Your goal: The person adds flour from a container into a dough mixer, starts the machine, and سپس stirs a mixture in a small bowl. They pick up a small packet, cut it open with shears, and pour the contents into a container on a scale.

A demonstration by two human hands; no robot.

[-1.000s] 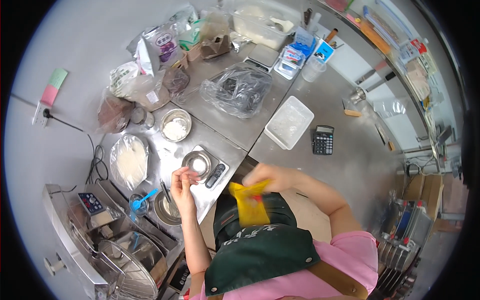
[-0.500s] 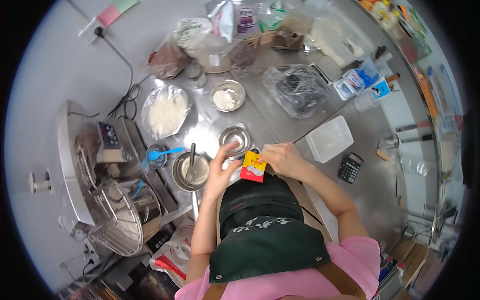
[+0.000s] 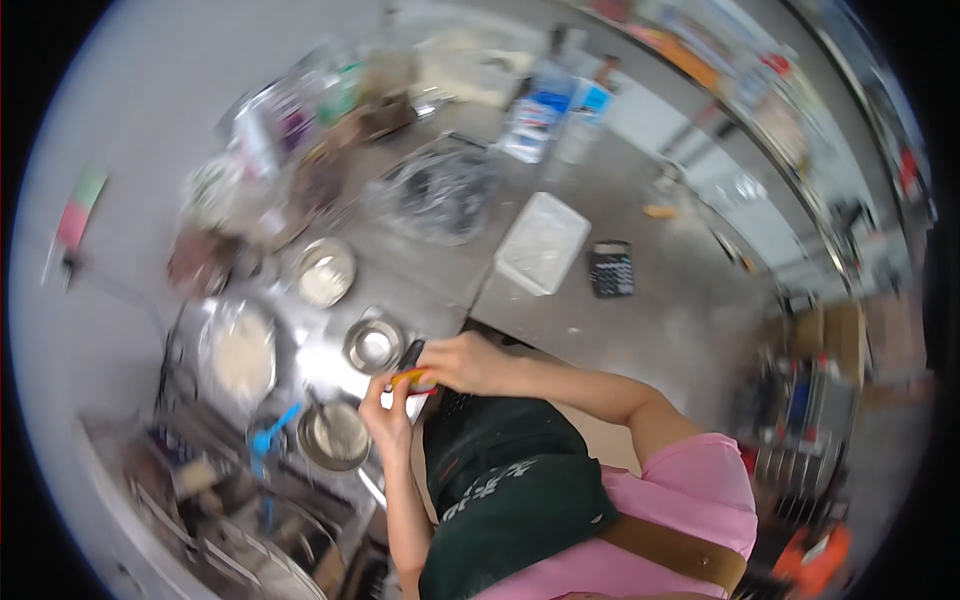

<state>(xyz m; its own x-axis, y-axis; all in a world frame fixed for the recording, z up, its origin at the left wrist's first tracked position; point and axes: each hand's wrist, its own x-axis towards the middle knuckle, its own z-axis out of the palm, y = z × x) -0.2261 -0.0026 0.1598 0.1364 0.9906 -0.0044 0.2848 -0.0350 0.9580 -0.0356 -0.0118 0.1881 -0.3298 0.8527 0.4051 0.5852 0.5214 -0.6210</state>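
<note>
A small yellow-and-red packet [image 3: 412, 377] is held up in front of my apron, seen nearly edge-on. My right hand [image 3: 466, 362] grips its right end, fingers closed. At its left end, the thumb and fingers of my left hand [image 3: 388, 412] pinch it. A dark object beside my right fingertips is too blurred to name. Just beyond my hands stands a small steel bowl [image 3: 350, 345]. To the left of my left hand is a steel saucepan [image 3: 304, 440] holding a pale mixture and a whisk.
A plastic-covered bowl of pale dough [image 3: 243, 352] and a bowl of white powder [image 3: 326, 274] stand farther left. A blue spatula [image 3: 268, 438] rests by the saucepan. Bagged goods line the back. Right of them are a clear plastic bag [image 3: 435, 195], a white tub [image 3: 543, 243] and a calculator [image 3: 611, 270].
My view has swung right, so the counter items appear farther left. The packet has tipped from face-up to nearly edge-on, and my left fingers have closed on it.
</note>
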